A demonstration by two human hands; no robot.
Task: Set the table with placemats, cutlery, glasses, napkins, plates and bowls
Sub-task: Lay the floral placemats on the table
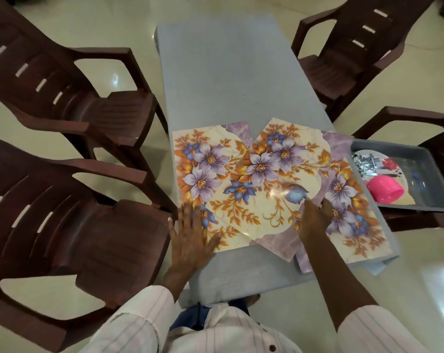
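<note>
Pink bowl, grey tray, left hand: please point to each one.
pink bowl [384, 193]: head view, on its outer wall.
grey tray [417, 207]: head view, on its near rim.
left hand [190, 233]: head view, on its back.

Left hand [193, 235], right hand [315, 220] on placemats [261, 164]

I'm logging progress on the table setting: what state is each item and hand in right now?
left placemat: flat, under left hand, fingers straight.
top placemat: askew, overlapping others; right hand on its edge, grip unclear.
tray: on chair, loaded.
pink cup: on its side in tray.
cutlery: heaped in tray.
</note>
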